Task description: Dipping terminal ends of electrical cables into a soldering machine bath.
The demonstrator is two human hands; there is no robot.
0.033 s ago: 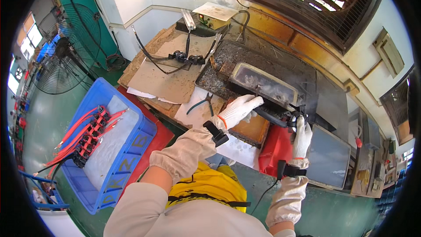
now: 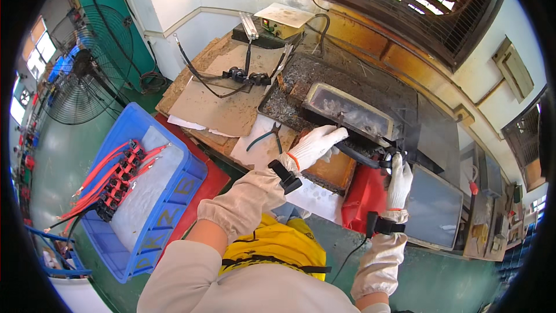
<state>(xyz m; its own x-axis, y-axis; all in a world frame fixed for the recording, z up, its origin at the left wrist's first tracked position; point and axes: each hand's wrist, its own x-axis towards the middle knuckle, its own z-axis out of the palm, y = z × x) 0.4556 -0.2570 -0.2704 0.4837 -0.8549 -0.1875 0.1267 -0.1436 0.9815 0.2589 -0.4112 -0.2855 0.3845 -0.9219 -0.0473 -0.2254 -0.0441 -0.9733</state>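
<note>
Workshop walls and a louvred window border a cluttered bench (image 2: pixel 220 110) across the upper centre of the frame. Both gloved hands work well apart: the left hand (image 2: pixel 315 145) rests flat against the near edge of a grimy rectangular tray housing (image 2: pixel 347 110), apparently steadying it, while the right hand (image 2: pixel 399 179) closes on a black cable (image 2: pixel 362 159) beneath it. Pliers (image 2: pixel 266 137) lie nearby. A blue crate (image 2: pixel 168 208) at lower left stores red wire harnesses (image 2: pixel 113 182).

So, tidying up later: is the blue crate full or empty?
Partly full: the blue crate holds a pale slab and red-wired connectors.
</note>
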